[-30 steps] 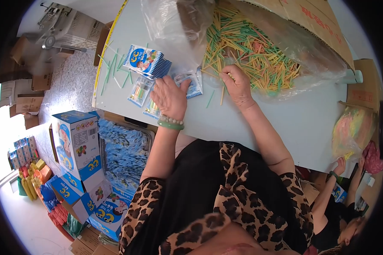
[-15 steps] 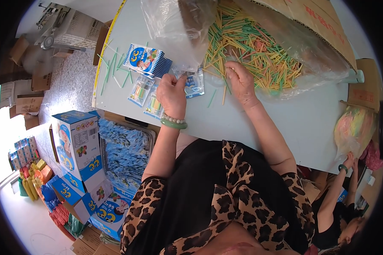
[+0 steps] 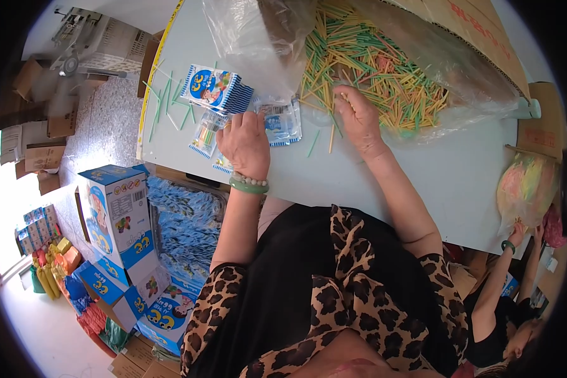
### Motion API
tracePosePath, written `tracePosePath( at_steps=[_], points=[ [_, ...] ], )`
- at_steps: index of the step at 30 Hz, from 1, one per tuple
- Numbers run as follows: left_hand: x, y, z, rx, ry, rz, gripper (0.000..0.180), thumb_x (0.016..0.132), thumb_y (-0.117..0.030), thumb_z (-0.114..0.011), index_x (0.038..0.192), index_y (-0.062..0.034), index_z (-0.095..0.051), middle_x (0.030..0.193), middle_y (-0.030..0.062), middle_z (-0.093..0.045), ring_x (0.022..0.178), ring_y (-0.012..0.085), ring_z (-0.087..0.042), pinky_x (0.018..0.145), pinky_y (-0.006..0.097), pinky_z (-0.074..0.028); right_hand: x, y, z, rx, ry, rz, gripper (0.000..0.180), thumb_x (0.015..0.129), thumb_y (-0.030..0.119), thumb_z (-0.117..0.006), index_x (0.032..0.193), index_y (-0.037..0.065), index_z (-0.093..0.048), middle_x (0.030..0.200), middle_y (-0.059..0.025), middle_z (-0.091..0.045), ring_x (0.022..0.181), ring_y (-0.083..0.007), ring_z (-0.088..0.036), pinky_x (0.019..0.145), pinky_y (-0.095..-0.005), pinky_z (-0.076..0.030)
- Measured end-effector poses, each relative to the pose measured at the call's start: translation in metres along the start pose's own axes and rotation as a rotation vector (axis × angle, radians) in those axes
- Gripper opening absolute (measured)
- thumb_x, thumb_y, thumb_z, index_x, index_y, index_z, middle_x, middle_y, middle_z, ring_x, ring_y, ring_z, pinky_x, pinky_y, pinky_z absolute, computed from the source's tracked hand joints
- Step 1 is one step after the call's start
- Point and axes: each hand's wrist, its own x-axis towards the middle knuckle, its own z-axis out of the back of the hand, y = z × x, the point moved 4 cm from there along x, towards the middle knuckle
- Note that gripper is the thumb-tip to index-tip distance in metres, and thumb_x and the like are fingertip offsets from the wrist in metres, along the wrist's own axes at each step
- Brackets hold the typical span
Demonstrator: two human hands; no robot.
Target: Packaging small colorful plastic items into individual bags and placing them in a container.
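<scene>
My right hand (image 3: 358, 116) has its fingers bunched together, tips buried in the near edge of the pile of coloured sticks (image 3: 375, 63), pinching at a few of them; I cannot tell how many they grip. That pile spills out of a clear plastic bag (image 3: 460, 69) lying across the far right of the desk (image 3: 384, 183).

My left hand (image 3: 246, 143) lies palm down with fingers loosely curled over a small clear packet (image 3: 282, 121) at the middle of the desk, its tips touching it; whether they clamp it I cannot tell. A green bangle (image 3: 249, 186) circles that wrist.

Just left of that hand lie more flat packets (image 3: 201, 137), and farther off a stack of blue printed cards (image 3: 217, 89). Loose green sticks (image 3: 167, 104) scatter toward the desk's yellow-trimmed left edge (image 3: 152, 82).

Between my two hands the desk is bare, apart from two stray sticks, and to the right of my forearm it runs open toward the near edge. Beyond the left edge, down on the floor, blue cartons (image 3: 116, 214) stand beside a bin of blue packets (image 3: 186, 227). At the right corner another person's hand (image 3: 518, 228) touches a bag of pastel pieces (image 3: 526, 189).
</scene>
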Motion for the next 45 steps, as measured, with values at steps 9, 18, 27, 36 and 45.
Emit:
tracePosePath(
  at_steps=[9, 18, 27, 36, 45],
  points=[
    [-0.024, 0.003, -0.007, -1.492, 0.301, 0.619, 0.005, 0.088, -0.003, -0.060, 0.084, -0.0051, -0.058, 0.080, 0.0013, -0.063, 0.071, 0.0104, -0.057, 0.068, 0.024, -0.044, -0.015, 0.025, -0.014, 0.233, 0.177, -0.239, 0.019, 0.087, 0.010, -0.060, 0.104, 0.004, -0.060, 0.076, -0.0004, -0.059, 0.064, -0.0097, -0.052, 0.060, -0.0227, -0.044],
    [-0.029, -0.024, -0.012, -1.706, 0.784, 0.778, 0.009, 0.090, -0.006, -0.059, 0.095, 0.0002, -0.064, 0.086, 0.0020, -0.066, 0.075, 0.0059, -0.059, 0.067, 0.021, -0.048, -0.022, 0.036, -0.024, 0.599, 0.450, -0.653, 0.022, 0.086, 0.018, -0.062, 0.105, 0.006, -0.063, 0.063, 0.0067, -0.050, 0.052, -0.0013, -0.040, 0.045, -0.0182, -0.031],
    [-0.027, -0.024, -0.025, -1.477, 0.655, 0.553, 0.013, 0.089, -0.011, -0.062, 0.083, -0.0003, -0.065, 0.074, 0.0000, -0.063, 0.064, 0.0048, -0.051, 0.058, 0.023, -0.043, -0.019, 0.036, -0.020, 0.651, 0.483, -0.600, 0.016, 0.085, 0.017, -0.064, 0.097, 0.007, -0.064, 0.067, 0.0069, -0.052, 0.053, -0.0005, -0.040, 0.046, -0.0174, -0.031],
    [-0.021, -0.026, 0.000, -1.141, 0.630, 0.326, 0.022, 0.089, -0.004, -0.054, 0.107, 0.0040, -0.064, 0.099, 0.0049, -0.064, 0.089, 0.0127, -0.056, 0.079, 0.026, -0.045, -0.031, 0.032, -0.022, 0.371, 0.125, -0.209, 0.016, 0.083, 0.019, -0.063, 0.091, 0.006, -0.058, 0.082, -0.0188, -0.060, 0.079, -0.0379, -0.059, 0.070, -0.0431, -0.047],
    [-0.024, -0.038, -0.006, -1.182, 0.491, 0.269, 0.008, 0.090, -0.006, -0.057, 0.091, 0.0001, -0.061, 0.076, -0.0037, -0.053, 0.067, 0.0048, -0.040, 0.058, 0.020, -0.033, -0.056, 0.023, -0.024, -0.095, 0.204, 0.420, 0.011, 0.084, 0.017, -0.054, 0.085, 0.007, -0.053, 0.080, -0.0112, -0.054, 0.080, -0.0306, -0.055, 0.069, -0.0413, -0.045]
  ],
)
